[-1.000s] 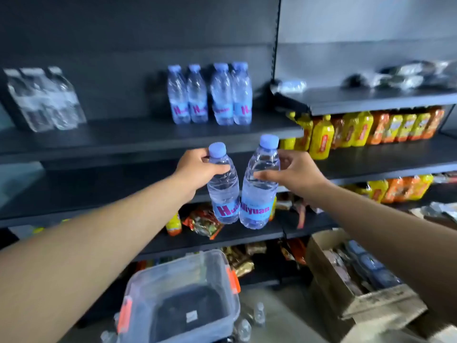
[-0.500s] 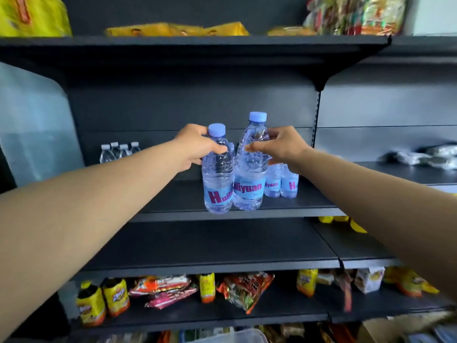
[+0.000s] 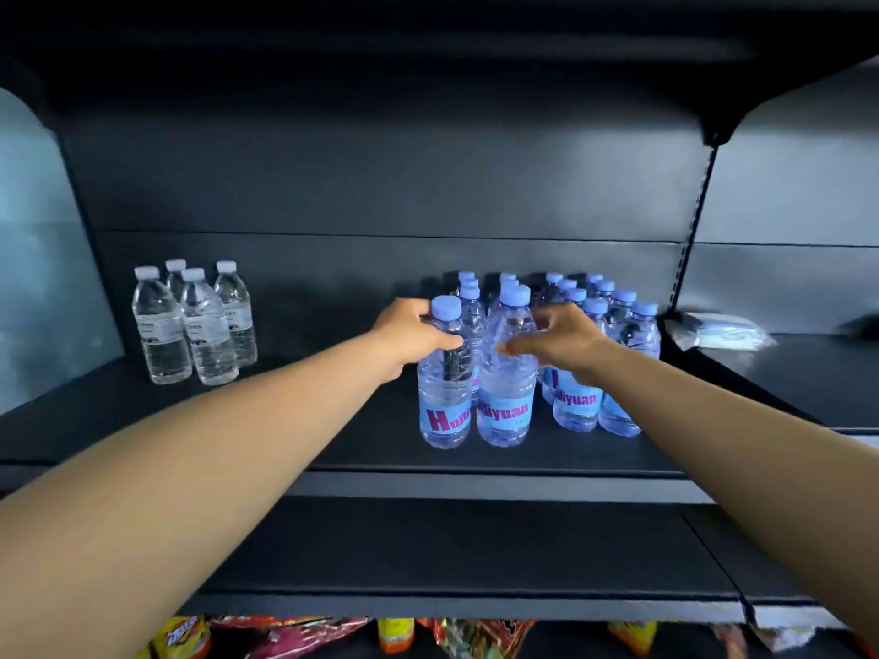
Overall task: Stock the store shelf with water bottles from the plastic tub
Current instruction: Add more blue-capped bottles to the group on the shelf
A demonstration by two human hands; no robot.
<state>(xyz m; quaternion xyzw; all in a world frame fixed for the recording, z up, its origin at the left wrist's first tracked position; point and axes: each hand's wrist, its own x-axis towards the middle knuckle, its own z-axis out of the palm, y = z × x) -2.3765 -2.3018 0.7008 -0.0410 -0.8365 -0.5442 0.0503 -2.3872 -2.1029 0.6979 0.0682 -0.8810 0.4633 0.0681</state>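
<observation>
Shelf: dark metal store shelf (image 3: 361,435), seen from the front edge; both arms are stretched over it toward the bottles.
Left hand: left hand (image 3: 409,332) is curled round the neck and shoulder of the left front bottle (image 3: 444,397), the fingers wrapped just under its blue cap, the thumb laid across the near side.
Left front bottle: upright, its base resting on the shelf or very close to it; contact cannot be told. A blue label with a red "H" is turned toward the camera.
Right hand: right hand (image 3: 556,342) is held at the shoulder of the right front bottle (image 3: 506,401), the fingers bent, the thumb and fingertips laid against the clear plastic; the grip looks loose, and how firmly the bottle is held cannot be told.
Right front bottle: upright, just beside the left front bottle and touching it, with a blue label that reads "iliyuan".
Stocked bottles: a cluster of blue-capped water bottles (image 3: 613,368) is stood in rows behind and to the right of the two front ones, reaching to the far wall of the shelf.
Clear bottles: four white-capped bottles (image 3: 200,325) are stood together at the far left, well apart from the blue-capped group.
Right bay: a wrapped pale bundle (image 3: 718,330) is laid on the neighbouring shelf beyond the upright.
Lower level: coloured snack packets (image 3: 304,637) are seen at the bottom edge, below an unstocked dark shelf.
</observation>
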